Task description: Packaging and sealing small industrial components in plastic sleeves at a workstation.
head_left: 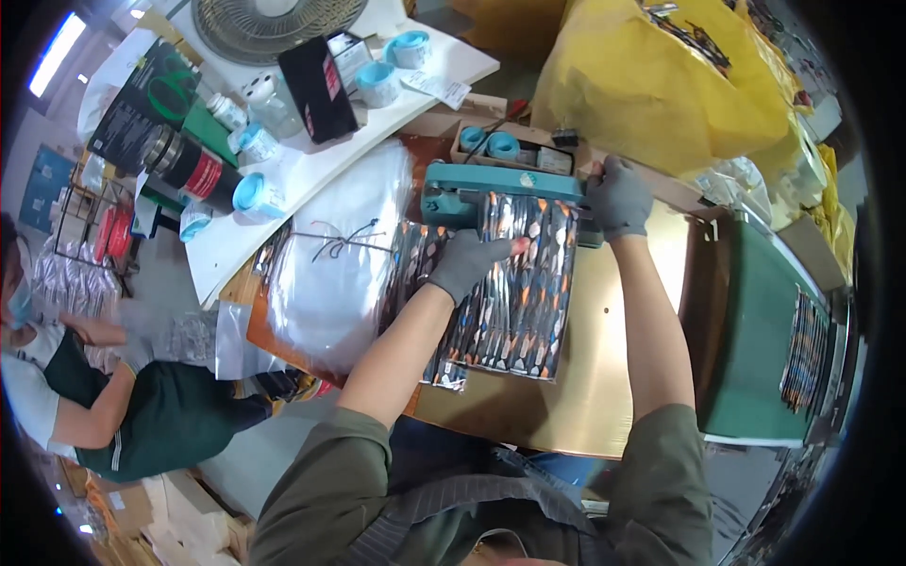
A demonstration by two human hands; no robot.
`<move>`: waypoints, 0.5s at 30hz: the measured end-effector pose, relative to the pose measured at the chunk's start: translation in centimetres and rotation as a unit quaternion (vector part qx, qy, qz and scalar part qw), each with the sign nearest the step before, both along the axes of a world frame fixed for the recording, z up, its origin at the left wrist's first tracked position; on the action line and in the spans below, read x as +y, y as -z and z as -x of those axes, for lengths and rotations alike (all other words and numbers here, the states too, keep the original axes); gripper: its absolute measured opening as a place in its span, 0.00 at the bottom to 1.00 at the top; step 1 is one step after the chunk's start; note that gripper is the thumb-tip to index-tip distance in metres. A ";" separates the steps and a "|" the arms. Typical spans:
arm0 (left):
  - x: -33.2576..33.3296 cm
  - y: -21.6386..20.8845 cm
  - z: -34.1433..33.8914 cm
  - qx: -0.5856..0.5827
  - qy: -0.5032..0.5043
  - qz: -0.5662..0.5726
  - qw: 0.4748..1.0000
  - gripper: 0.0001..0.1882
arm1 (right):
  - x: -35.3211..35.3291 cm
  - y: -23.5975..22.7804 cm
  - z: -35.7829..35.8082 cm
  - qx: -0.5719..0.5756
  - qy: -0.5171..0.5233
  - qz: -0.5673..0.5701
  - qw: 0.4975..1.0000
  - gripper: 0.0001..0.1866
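A teal hand-press bag sealer [510, 179] stands at the back of the workbench. My right hand [619, 200], in a grey glove with bare fingertips, is closed at the right end of its arm. A clear bag [528, 292] of slim items patterned in black, orange and white lies with its top edge against the sealer. My left hand [469, 264], gloved the same way, grips this bag near its upper left side, thumb on top. Another similar filled bag [444, 373] lies partly under the left forearm. A stack of empty clear plastic bags [326, 302] sits to the left, with dark twist ties on it.
A box [533, 154] with blue tape rolls stands behind the sealer. On the white side table [396, 118] are a fan [274, 24], a phone [319, 90], a tumbler [193, 170] and several tape rolls. Yellow sacking [642, 94] rises behind; a co-worker [142, 406] sits left.
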State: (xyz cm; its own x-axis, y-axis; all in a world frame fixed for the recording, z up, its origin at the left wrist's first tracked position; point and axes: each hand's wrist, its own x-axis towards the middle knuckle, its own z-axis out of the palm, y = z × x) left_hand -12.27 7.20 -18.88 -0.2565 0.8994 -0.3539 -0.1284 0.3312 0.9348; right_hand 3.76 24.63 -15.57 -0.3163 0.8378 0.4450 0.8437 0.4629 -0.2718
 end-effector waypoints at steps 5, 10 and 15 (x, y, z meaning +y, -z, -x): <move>0.6 1.7 -0.1 0.068 -0.027 0.009 0.997 0.30 | 0.4 0.0 -0.7 0.013 -0.008 0.003 1.000 0.13; 0.1 -0.7 -0.9 0.045 -0.020 -0.015 0.999 0.31 | 0.0 -0.7 -2.4 -0.026 0.032 0.020 0.999 0.16; -5.2 -2.8 2.1 0.111 -0.003 -0.067 0.992 0.26 | -7.6 3.5 -5.3 0.532 -0.116 0.507 0.668 0.28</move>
State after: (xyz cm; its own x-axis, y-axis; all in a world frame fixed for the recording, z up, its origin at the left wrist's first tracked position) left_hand -14.41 1.98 -16.09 -0.3206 0.9326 -0.1658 0.0842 0.2024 0.9757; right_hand 9.05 17.07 -19.05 -0.4476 0.8620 -0.2380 -0.1389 -0.3299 -0.9337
